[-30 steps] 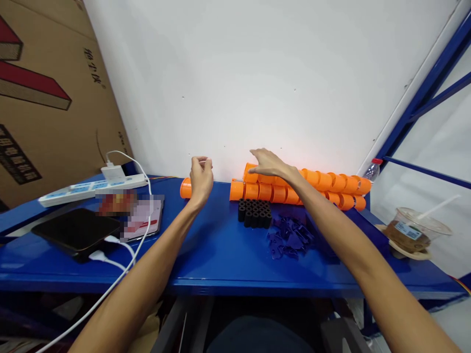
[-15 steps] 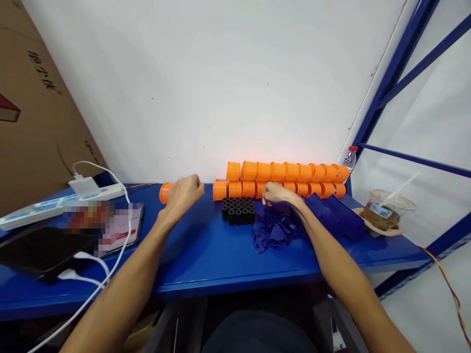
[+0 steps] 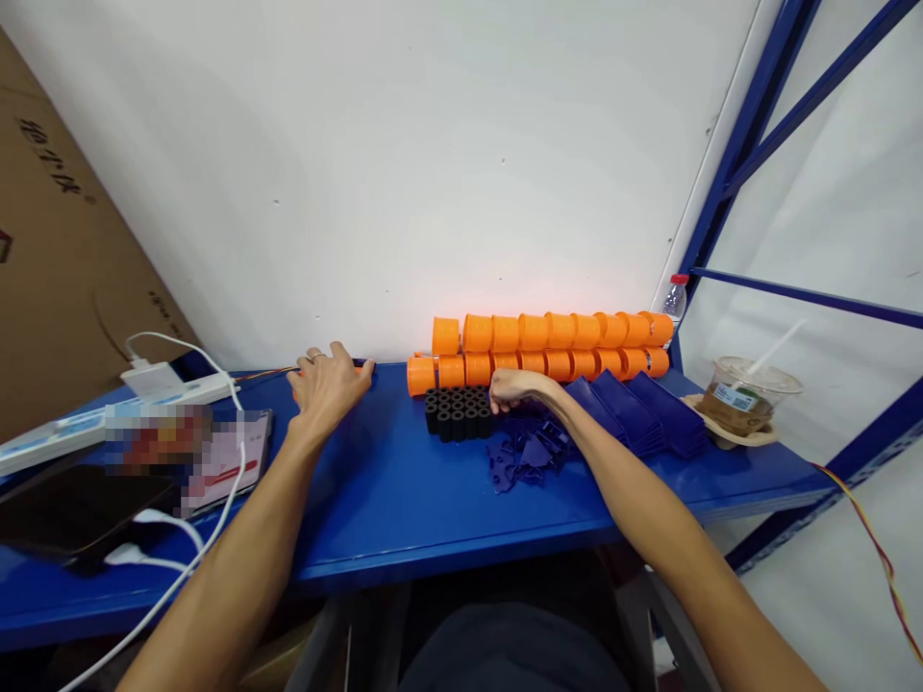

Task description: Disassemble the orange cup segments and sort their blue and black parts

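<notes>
My left hand (image 3: 328, 380) lies over an orange cup-like piece (image 3: 294, 384) near the wall, its fingers spread; most of the piece is hidden beneath it. My right hand (image 3: 513, 387) is curled at the right edge of a block of black cylinders (image 3: 459, 413), just above a heap of dark blue plastic parts (image 3: 532, 450). Whatever its fingertips hold, if anything, is hidden. Behind it, two stacked rows of orange cups (image 3: 534, 333) run along the wall. Folded blue sheets (image 3: 627, 408) lie right of the heap.
On the left are a white power strip (image 3: 43, 430), a black device (image 3: 79, 509), a phone (image 3: 231, 466) and a white cable (image 3: 241, 452). At the right stand a drink cup (image 3: 742, 399) in a holder and a bottle (image 3: 675, 298) beside the blue shelf frame (image 3: 721, 192).
My left hand has opened from a fist and spread over the orange piece. My right hand has moved slightly left, towards the black cylinders. The view has shifted a little.
</notes>
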Available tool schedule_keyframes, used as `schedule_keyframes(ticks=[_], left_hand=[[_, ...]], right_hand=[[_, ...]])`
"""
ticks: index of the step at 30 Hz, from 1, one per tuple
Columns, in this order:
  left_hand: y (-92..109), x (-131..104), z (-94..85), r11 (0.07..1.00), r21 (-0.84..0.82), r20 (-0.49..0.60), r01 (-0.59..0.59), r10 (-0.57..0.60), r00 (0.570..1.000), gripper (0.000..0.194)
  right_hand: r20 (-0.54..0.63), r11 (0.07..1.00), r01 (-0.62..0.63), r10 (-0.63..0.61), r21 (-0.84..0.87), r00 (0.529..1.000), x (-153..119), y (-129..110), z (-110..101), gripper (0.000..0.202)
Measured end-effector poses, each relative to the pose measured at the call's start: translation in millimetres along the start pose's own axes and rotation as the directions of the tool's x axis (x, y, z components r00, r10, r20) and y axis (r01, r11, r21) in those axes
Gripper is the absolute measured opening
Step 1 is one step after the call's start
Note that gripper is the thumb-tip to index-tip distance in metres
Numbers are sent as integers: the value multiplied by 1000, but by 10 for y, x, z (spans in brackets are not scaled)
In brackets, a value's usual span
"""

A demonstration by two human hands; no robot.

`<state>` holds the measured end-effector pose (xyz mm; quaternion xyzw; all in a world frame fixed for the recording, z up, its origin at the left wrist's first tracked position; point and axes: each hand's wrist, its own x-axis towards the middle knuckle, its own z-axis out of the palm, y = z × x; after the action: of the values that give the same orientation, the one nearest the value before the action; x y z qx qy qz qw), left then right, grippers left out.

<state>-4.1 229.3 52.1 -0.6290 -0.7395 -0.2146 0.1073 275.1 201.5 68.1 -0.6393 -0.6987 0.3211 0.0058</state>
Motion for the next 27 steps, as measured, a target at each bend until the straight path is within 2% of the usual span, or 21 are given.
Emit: schedule_keyframes(ticks=[6,19,27], left_hand=[[13,4,-28,999,5,-53,-34,34,998,60],[7,-10,-67,999,-11,-5,-32,32,999,57],[-96,34,-10,996,-67,122,54,-45,992,66]], right_hand=[[5,1000,-2,2,-7,1000,-9,-20,23,26],[-7,999,30,-30,-10,1000,39,-5,65,28],[8,999,29,-28,-27,1000,27,-12,60,29]])
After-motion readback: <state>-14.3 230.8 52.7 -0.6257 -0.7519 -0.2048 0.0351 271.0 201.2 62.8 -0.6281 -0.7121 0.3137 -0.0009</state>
